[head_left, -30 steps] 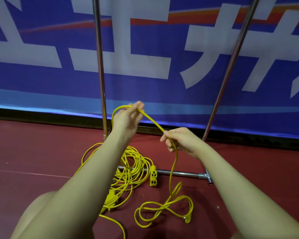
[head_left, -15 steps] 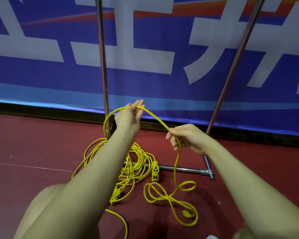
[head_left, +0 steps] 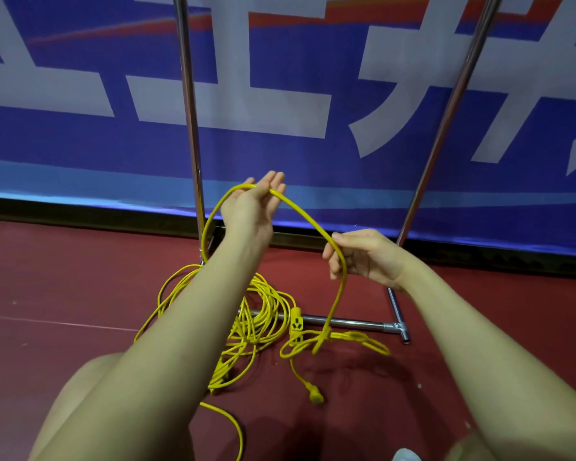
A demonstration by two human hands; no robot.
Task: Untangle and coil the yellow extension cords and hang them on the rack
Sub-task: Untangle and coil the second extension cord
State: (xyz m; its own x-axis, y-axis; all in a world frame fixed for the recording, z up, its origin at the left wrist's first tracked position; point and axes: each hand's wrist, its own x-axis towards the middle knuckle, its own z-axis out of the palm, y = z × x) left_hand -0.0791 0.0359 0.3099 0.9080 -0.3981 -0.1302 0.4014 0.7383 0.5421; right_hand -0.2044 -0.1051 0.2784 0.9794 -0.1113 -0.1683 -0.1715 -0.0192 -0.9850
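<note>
A yellow extension cord (head_left: 308, 219) arches between my two hands. My left hand (head_left: 251, 204) is raised with straight fingers, and the cord lies draped across them. My right hand (head_left: 363, 256) pinches the cord lower down, to the right. From there the cord drops to a loose tangle (head_left: 333, 341) on the floor, with a plug end (head_left: 315, 395) trailing toward me. A bigger pile of yellow cord (head_left: 260, 314) with a yellow socket block (head_left: 296, 324) lies by the rack's base bar (head_left: 353, 322).
The rack's two chrome uprights (head_left: 188, 111) (head_left: 453, 94) rise in front of a blue banner (head_left: 280, 128). The floor (head_left: 64, 277) is dark red. My knees show at the bottom left and bottom right.
My left hand has opened its fingers and lifted the cord's loop a little. The hanging cord has pulled the small tangle up and toward the base bar, and the plug end now trails out below it.
</note>
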